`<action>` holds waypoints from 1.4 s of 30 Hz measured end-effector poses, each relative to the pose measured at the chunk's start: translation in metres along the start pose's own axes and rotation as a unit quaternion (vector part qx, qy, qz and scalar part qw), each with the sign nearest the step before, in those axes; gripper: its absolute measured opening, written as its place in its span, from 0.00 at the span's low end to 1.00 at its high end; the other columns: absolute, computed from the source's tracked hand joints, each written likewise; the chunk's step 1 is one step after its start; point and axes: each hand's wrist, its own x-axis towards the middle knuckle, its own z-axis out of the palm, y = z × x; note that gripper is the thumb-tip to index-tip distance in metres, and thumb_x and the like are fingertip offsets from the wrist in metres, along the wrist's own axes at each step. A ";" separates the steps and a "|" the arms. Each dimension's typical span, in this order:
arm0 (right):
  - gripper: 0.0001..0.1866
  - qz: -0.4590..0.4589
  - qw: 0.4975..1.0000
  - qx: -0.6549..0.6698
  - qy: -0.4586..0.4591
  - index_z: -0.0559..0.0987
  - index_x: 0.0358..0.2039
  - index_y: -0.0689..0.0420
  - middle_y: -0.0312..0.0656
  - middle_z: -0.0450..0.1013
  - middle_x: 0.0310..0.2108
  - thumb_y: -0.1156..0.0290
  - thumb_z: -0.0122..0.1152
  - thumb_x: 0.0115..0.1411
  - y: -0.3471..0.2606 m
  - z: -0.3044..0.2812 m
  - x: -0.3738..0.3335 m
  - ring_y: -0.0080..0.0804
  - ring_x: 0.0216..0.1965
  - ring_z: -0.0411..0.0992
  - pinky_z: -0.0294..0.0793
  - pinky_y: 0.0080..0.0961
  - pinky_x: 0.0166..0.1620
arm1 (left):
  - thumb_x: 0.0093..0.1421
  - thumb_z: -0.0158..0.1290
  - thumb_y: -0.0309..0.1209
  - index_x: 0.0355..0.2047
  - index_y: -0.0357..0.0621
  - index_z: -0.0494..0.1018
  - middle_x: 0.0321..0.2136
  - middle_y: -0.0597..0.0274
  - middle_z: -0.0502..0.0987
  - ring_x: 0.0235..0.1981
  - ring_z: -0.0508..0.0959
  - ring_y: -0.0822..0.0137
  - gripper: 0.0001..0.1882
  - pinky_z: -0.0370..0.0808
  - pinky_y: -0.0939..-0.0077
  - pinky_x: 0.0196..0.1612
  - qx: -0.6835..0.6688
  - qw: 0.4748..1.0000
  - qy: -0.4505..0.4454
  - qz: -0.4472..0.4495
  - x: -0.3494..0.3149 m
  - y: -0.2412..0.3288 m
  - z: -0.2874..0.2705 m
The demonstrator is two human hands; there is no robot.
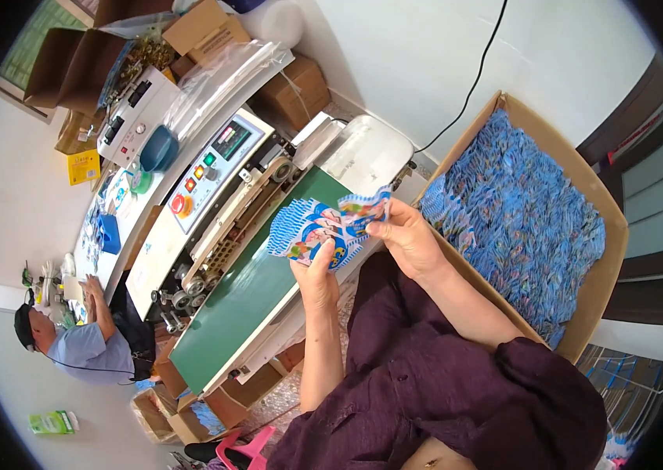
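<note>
My left hand (319, 283) holds a fanned stack of blue-and-white printed packets (300, 227), thumb pressed on top. Close beside it, my right hand (411, 243) pinches one or more similar packets (364, 205) between thumb and fingers, at the right end of the stack. Both hands are above the near edge of a green conveyor belt (245, 294), which belongs to a sealing machine with a control panel (218, 168) of lit buttons. Whether the pinched packet is fully apart from the stack, I cannot tell.
On my right stands a large cardboard box (612, 227) heaped with blue packets (519, 227). A white tray (370, 153) adjoins the belt's far end. Below its near end are open cartons (257, 392) and a pink stool (247, 448). Another person (92, 345) works at a table on the left.
</note>
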 end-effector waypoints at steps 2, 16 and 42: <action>0.12 -0.020 1.000 0.008 -0.014 0.74 0.43 0.62 0.40 0.75 0.39 0.77 0.55 0.57 -0.002 -0.001 0.009 0.24 0.40 0.73 0.73 0.20 0.44 | 0.49 0.56 0.20 0.49 0.39 0.66 0.44 0.59 0.73 0.45 0.74 0.66 0.25 0.70 0.70 0.51 -0.008 1.000 -0.008 0.004 -0.001 -0.001 -0.004; 0.09 0.131 0.940 -0.298 0.105 0.77 0.29 0.69 0.46 0.75 0.25 0.78 0.63 0.46 0.043 -0.014 0.158 0.31 0.21 0.75 0.77 0.24 0.18 | 0.46 0.58 0.20 0.48 0.40 0.66 0.42 0.60 0.73 0.44 0.74 0.66 0.26 0.71 0.70 0.49 0.008 0.999 0.043 -0.012 -0.006 0.019 -0.029; 0.04 -0.054 0.939 -0.338 0.022 0.74 0.26 0.59 0.31 0.68 0.22 0.75 0.59 0.56 0.022 0.034 0.052 0.14 0.25 0.64 0.63 0.12 0.30 | 0.50 0.58 0.24 0.46 0.39 0.68 0.40 0.61 0.75 0.41 0.75 0.70 0.21 0.72 0.75 0.46 -0.004 0.999 0.045 -0.022 0.029 0.024 -0.021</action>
